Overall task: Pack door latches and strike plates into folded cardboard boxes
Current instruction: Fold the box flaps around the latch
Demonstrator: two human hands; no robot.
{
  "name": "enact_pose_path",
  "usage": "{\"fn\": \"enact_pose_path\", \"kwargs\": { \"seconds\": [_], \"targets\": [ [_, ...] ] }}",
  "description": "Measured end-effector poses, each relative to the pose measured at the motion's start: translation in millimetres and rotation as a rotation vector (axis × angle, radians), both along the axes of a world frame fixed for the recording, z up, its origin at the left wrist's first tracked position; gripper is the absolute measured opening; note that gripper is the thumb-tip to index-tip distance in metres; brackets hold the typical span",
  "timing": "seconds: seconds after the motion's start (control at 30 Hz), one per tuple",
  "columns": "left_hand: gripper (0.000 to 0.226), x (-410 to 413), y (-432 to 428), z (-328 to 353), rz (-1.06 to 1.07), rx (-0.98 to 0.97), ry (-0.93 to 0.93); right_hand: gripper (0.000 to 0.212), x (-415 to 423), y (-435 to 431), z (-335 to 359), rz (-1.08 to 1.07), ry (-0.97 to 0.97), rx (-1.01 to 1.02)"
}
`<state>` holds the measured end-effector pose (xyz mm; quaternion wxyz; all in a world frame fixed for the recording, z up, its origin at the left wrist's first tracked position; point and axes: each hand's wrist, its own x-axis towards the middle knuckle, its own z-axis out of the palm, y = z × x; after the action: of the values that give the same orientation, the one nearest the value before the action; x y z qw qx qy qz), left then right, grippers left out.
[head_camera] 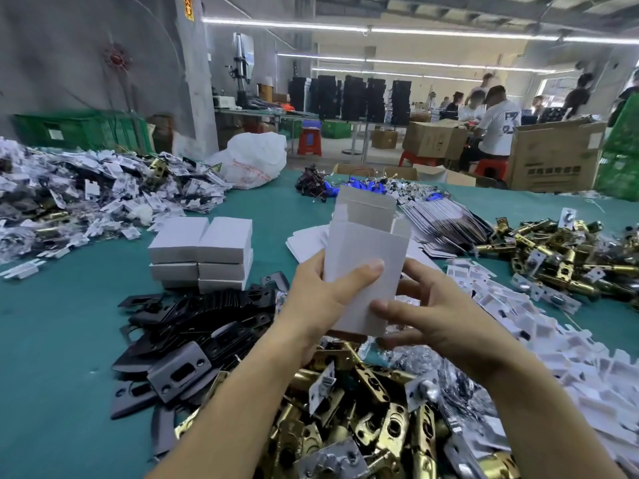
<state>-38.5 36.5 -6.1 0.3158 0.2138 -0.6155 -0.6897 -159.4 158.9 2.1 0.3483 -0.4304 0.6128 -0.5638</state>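
Left hand [325, 299] gripping open box [363, 267], right hand [439, 316] hiding its base

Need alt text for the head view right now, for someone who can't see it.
Both hands, left hand and right hand, hold a white cardboard box upright, top flaps open, above a pile of brass latches. Black strike plates and a stack of closed white boxes lie to the left on the green table.
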Motion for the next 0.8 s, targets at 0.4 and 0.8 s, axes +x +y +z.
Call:
{"fn": "enact_pose_path", "kwargs": {
  "seconds": [0.4,0.8],
  "targets": [
    [0.021,21.7,-24.4,33.0,0.355,0.115,0.261,0.032,16.9,-103.0,-10.3,0.088,0.842,0.428],
    [0.012,26.0,-29.3,41.1,0.339,0.131,0.317,0.035,44.6,-168.4,-54.7,0.081,1.474,0.196]
  ]
}}
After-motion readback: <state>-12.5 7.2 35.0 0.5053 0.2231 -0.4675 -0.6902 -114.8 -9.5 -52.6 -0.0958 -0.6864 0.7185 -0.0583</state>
